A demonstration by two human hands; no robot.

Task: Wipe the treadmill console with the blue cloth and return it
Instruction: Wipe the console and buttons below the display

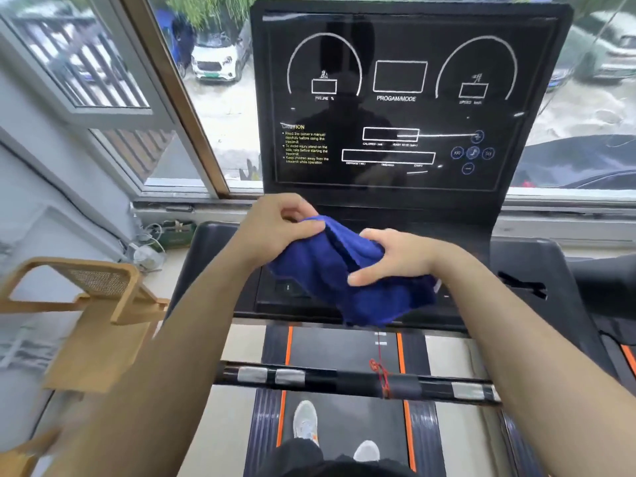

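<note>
The left hand (282, 228) pinched the upper edge of the cloth (347, 270) between thumb and curled fingers (296, 210), while the right hand (395, 258) closed over its middle, thumb on top, so the blue bundle hung between them just above the lower deck of the console (395, 98). It looked like the cloth was being gathered or refolded (whether before or after wiping, the view could not say). To do this well, I would fold it into a flat pad with a clean face out and keep the loose lower corner from dragging over the buttons. The glossy black screen stood upright behind the hands, showing streaks and reflections. Below ran the handlebar (344, 376) and the belt (344, 425), a wooden chair (89, 304) stood left, and a window (220, 98) faced parked cars.
</note>
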